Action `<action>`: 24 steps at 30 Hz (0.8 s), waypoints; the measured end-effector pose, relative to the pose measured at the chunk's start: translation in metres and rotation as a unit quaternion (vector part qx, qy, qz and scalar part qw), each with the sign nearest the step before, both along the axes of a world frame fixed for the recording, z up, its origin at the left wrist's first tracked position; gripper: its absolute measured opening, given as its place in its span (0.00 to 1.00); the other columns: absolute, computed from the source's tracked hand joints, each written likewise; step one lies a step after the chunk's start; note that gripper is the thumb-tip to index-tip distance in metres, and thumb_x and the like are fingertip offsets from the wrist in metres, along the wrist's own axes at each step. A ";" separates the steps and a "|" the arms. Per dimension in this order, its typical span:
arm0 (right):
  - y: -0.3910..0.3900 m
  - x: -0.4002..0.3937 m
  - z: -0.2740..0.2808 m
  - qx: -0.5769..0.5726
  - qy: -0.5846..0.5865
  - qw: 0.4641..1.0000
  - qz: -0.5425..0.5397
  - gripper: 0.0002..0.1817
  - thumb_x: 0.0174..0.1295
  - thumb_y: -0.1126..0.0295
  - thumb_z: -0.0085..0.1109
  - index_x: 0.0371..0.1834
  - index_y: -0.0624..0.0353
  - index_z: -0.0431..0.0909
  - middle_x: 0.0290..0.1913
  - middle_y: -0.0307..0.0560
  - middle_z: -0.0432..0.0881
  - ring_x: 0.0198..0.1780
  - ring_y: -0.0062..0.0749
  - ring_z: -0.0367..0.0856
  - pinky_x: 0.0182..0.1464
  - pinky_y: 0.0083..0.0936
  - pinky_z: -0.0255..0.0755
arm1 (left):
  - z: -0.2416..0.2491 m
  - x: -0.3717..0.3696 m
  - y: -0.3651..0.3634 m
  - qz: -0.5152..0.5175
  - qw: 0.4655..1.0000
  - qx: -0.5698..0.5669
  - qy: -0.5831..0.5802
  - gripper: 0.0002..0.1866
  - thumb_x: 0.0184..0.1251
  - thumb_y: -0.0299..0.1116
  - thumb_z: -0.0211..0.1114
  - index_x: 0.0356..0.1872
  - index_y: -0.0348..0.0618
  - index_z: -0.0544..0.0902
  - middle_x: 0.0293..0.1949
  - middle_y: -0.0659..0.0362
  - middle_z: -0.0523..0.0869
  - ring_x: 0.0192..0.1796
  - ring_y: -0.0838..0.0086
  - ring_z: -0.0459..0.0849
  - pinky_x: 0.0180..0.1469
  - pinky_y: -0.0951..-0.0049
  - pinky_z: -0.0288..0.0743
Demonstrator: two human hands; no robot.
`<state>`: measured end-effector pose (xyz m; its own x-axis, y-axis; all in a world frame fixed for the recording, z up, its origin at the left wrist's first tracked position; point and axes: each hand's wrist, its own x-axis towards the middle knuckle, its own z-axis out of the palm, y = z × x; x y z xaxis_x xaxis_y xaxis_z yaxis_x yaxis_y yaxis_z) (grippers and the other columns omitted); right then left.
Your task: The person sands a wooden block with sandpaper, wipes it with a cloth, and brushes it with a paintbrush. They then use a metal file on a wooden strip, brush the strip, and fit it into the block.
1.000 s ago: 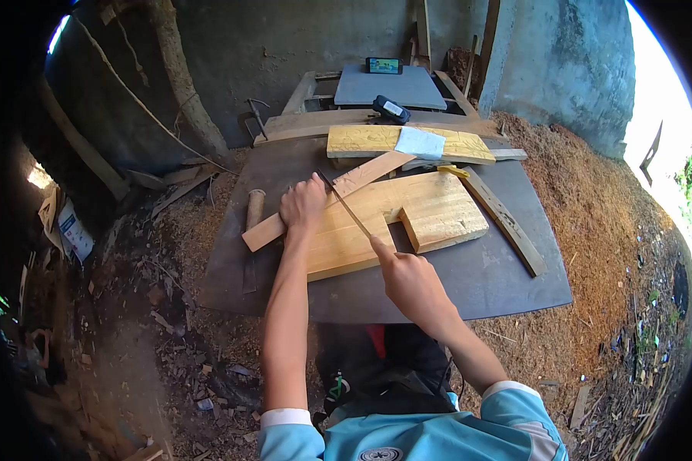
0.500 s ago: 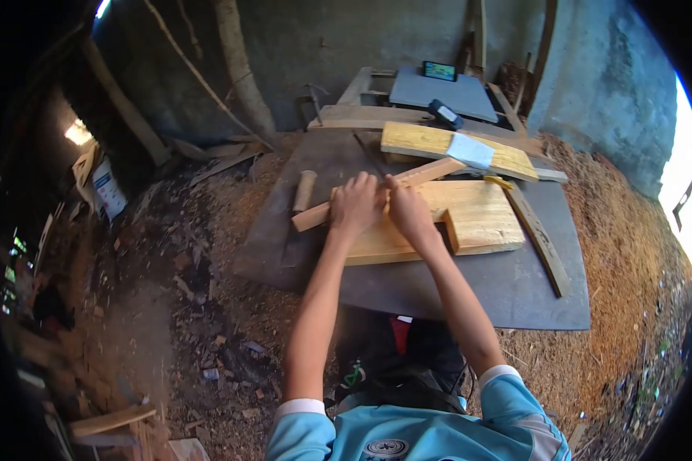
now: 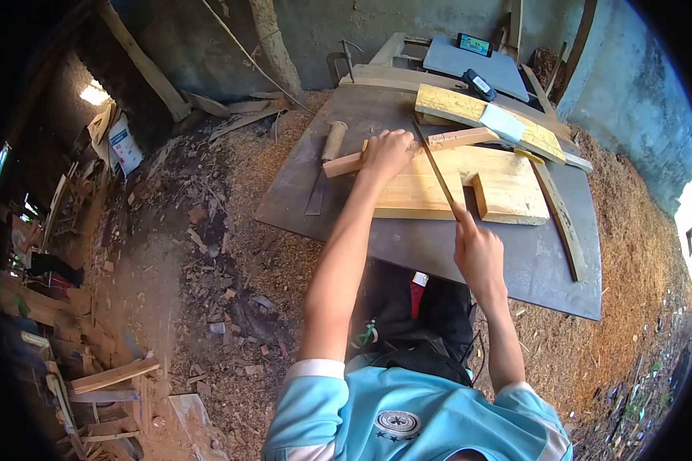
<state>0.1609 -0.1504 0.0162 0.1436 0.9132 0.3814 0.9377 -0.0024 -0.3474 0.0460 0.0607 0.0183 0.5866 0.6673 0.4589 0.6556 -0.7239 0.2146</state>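
My left hand (image 3: 390,154) is closed over a narrow wooden strip (image 3: 463,138), which lies at a slant across a pale notched board (image 3: 430,184). In my right hand (image 3: 480,253) is the near end of a long, thin, dark file (image 3: 437,169). It crosses the strip to the right of my left hand, its far tip pointing toward the back of the table. Whether its edge has teeth is too small to tell. Left of my left hand lies a chisel (image 3: 334,142) with a thick wooden handle and flat blade.
The dark table (image 3: 300,184) also holds a thick yellowish plank (image 3: 446,104) with a whitish patch, a thin wooden slat (image 3: 560,219) at right, and a black device (image 3: 478,84). Behind are a grey panel (image 3: 457,65) and a phone (image 3: 475,44). Sawdust and scraps cover the ground.
My right hand has moved away from my left, toward my body and right, and the file now shows across the strip. My left hand stays on the strip. The view has shifted.
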 end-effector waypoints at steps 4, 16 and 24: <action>0.120 0.010 -0.005 0.067 0.005 0.997 0.050 0.23 0.51 0.79 0.48 0.54 0.61 0.68 0.24 0.59 0.78 0.27 0.51 0.78 0.29 0.41 0.72 | -0.004 0.000 -0.009 0.017 0.999 0.046 0.009 0.09 0.54 0.37 0.62 0.33 0.45 0.79 0.34 0.57 0.82 0.43 0.58 0.80 0.42 0.58 0.73; 0.048 0.023 0.057 0.022 0.041 0.997 0.068 0.16 0.51 0.79 0.49 0.45 0.63 0.75 0.23 0.63 0.77 0.28 0.55 0.78 0.34 0.43 0.72 | 0.010 -0.003 0.009 -0.005 0.998 -0.066 -0.017 0.10 0.52 0.40 0.62 0.32 0.46 0.81 0.37 0.54 0.83 0.40 0.54 0.81 0.41 0.58 0.74; 0.145 0.014 0.000 0.083 0.048 0.994 0.060 0.19 0.51 0.81 0.47 0.49 0.65 0.71 0.25 0.63 0.78 0.32 0.55 0.79 0.35 0.43 0.73 | 0.011 0.000 -0.008 -0.001 0.999 -0.031 -0.027 0.07 0.52 0.35 0.64 0.30 0.45 0.80 0.32 0.57 0.82 0.39 0.57 0.81 0.38 0.59 0.74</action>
<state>0.1752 -0.0055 0.0157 0.0793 0.8518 0.5179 0.8906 0.1729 -0.4207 0.0458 0.0532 0.0298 0.5643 0.6938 0.4475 0.6401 -0.7100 0.2935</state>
